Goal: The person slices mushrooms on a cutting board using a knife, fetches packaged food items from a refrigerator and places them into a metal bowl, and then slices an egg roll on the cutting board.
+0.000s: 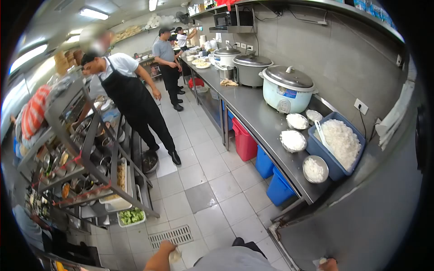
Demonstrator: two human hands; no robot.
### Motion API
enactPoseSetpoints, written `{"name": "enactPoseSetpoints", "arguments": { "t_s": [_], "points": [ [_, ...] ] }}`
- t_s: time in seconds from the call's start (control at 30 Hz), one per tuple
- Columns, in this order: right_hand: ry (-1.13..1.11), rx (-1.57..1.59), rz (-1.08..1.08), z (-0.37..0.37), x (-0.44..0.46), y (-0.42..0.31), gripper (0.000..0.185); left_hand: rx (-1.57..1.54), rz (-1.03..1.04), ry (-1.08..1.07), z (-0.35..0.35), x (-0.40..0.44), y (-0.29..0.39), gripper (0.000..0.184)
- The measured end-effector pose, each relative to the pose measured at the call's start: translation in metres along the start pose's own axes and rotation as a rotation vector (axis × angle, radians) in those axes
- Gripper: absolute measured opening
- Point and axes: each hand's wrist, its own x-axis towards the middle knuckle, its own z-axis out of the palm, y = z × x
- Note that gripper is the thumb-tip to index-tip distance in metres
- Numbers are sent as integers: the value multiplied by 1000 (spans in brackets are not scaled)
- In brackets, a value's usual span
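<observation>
At the bottom of the view, my left hand (167, 247) is curled over the tiled floor, with a small pale item (175, 255) at its fingers, too unclear to name. My right hand (328, 264) shows only in part at the lower right edge, in front of the grey metal panel (352, 226). Its fingers are closed around something small and whitish (322, 260) that I cannot make out. Neither hand touches the steel counter (217, 86).
Rice cookers (289, 83), bowls of rice (293, 140) and a blue rice tub (340, 144) stand on the counter at right. Red (244, 140) and blue bins (280, 187) are below. A loaded rack (90, 149) and a person in a black apron (131, 90) are left; others stand beyond.
</observation>
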Motion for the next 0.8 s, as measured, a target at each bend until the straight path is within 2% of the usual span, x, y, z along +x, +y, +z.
{"name": "enactPoseSetpoints", "arguments": {
  "t_s": [0.07, 0.13, 0.2, 0.27, 0.33, 0.37, 0.4, 0.43, 0.53, 0.63, 0.7, 0.73, 0.8],
  "points": [
    [-83, -58, 33, 28, 30, -45, 72, 223, 45, -66, 34, 26, -39, 61],
    [-155, -124, 3, 57, 60, -107, 74, -210, -298, -392, 15, 12, -37, 66],
    [-220, -176, -60, 86, 87, -181, 76, -375, -357, -362, 46, 30, -51, 66],
    [-279, -207, -143, 112, 117, -275, 78, -469, -391, -351, 41, 36, -53, 66],
    [-334, -243, -277, 138, 153, -383, 81, 16, 173, -319, 21, 61, -56, 67],
    [-299, -364, -457, 125, 149, -447, 82, 5, 171, -316, 11, 86, -48, 67],
    [-264, -488, -634, 106, 139, -520, 83, -116, -41, -257, 8, 107, -35, 68],
    [-253, -463, -680, 88, 127, -585, 79, -236, -253, -196, 4, 130, -21, 70],
    [-192, -384, -743, 8, 82, -753, 76, -417, -374, -49, -71, 200, 29, 76],
    [-93, -317, -758, -31, 97, -857, 73, -352, -486, -91, -128, 317, 29, 82],
    [-28, -306, -765, -56, 116, -914, 72, -613, -525, -309, -204, 372, 41, 85],
    [-25, -258, -766, -71, 121, -940, 69, -621, -522, -314, -239, 409, 45, 85],
    [-25, -219, -764, -92, 135, -977, 66, -561, -170, -1061, -307, 474, 55, 51]
  ]
}}
